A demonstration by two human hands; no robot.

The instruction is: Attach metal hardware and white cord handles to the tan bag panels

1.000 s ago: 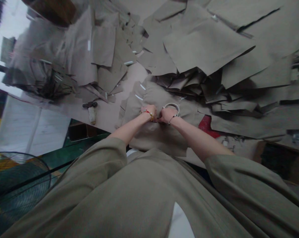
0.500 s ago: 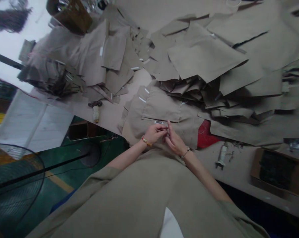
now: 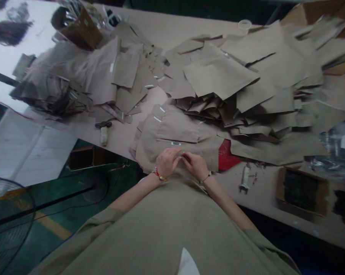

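Note:
My left hand (image 3: 166,162) and my right hand (image 3: 195,166) rest at the near edge of a khaki fabric garment panel (image 3: 172,131), with fingertips nearly meeting. Whatever lies between the fingertips is too small to make out. Just above them, a small white-and-dark label (image 3: 176,143) sits along a stitched seam or flap. Thin white strips (image 3: 158,119) lie on the panel's far left part. A beaded bracelet circles my left wrist, and a thin dark cord circles my right.
A large heap of cut khaki fabric pieces (image 3: 226,84) covers the beige table (image 3: 118,133) beyond my hands, with another heap (image 3: 109,76) at left. A red cloth (image 3: 225,156), small white-handled tool (image 3: 245,178), and dark-filled cardboard box (image 3: 301,191) lie right. A fan (image 3: 6,217) stands at lower left.
My hands have drawn back from the panel's middle to its near edge. The white ring beside them is no longer visible. The view has swung, showing more of the table.

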